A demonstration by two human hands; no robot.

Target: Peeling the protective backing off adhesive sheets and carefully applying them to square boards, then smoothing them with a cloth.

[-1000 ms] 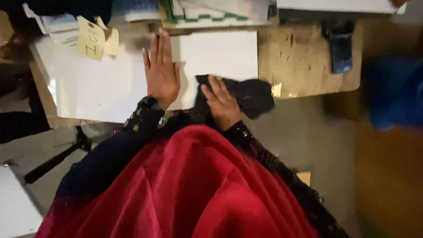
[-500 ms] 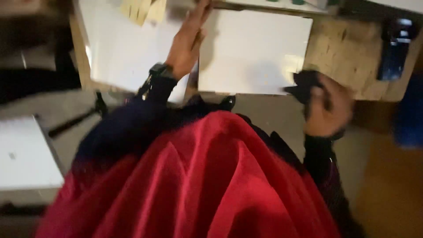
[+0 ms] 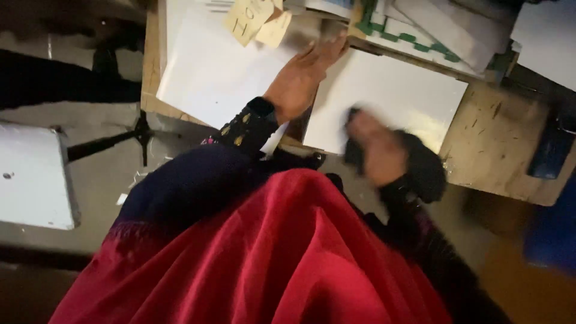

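- We see the left hand (image 3: 298,81) lying flat and open, fingers stretched out, pressing on the white glossy rectangular board (image 3: 396,99) at its left edge. It grips nothing; the flat palm seems meant to keep the board from sliding.
- The right hand (image 3: 377,150) is blurred with motion. It appears curled around a dark crumpled cloth (image 3: 423,171) at the board's near edge, close to the near edge of the worn wooden bench (image 3: 492,150). We judge the grasp closed, though the fingers are too smeared to count.
- A second large white sheet (image 3: 210,72) lies on the bench's left part, just beside the board, partly under the left wrist.
- Two yellow paper notes (image 3: 255,21) rest on the sheet's far edge, cut off by the frame.
- A stack of white papers with a green patterned strip (image 3: 414,39) lies along the far edge, cropped at the top.
- A dark blue object (image 3: 549,153) at the bench's right edge is too dim to identify.
- The red draped garment (image 3: 270,258) hides the bench's near edge beneath us.
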